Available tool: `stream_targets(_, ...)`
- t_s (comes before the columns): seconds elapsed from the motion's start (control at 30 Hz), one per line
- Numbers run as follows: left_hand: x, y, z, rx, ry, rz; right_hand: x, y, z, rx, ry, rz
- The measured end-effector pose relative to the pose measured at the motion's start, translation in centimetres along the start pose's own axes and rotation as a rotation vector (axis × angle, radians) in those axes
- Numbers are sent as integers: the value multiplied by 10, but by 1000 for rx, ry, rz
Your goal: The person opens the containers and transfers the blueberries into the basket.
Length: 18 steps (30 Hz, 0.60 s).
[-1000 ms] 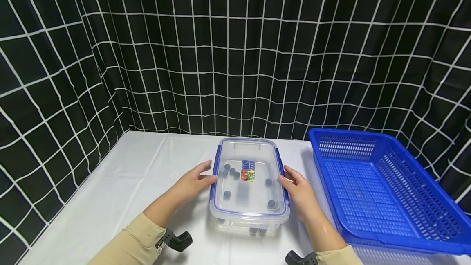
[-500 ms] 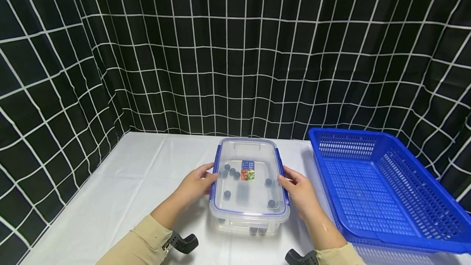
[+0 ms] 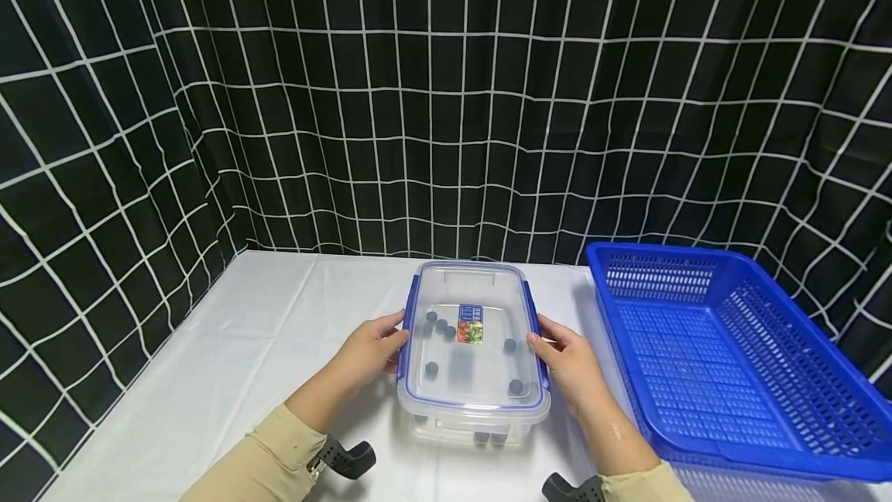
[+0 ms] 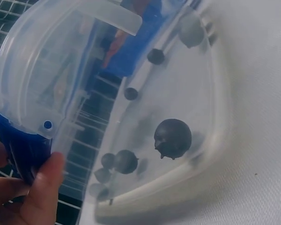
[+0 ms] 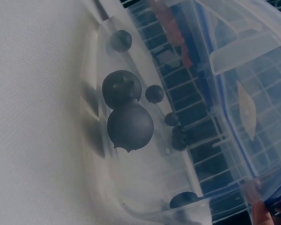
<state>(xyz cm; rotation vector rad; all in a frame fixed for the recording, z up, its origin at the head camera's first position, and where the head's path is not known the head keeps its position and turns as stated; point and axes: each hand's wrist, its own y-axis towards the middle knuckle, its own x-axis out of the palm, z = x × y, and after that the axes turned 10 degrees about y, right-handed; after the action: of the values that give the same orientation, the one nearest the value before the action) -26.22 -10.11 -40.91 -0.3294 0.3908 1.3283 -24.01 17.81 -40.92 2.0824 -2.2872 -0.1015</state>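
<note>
The left hand's and right hand's fingers are gripping opposite blue side latches of the clear lidded food box, seemingly steadying it evenly.

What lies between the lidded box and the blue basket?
In the head view: the right hand, holding the lidded box by its blue side, and some white tablecloth.

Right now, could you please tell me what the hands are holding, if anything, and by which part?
The box, by its two long sides: the left hand grips the left latch, the right hand the right latch.
</note>
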Motion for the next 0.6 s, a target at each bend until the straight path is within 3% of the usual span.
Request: stream_targets(0.6,-3,-1,-5,-92,-151,-34,-1,0,2,11,15,2)
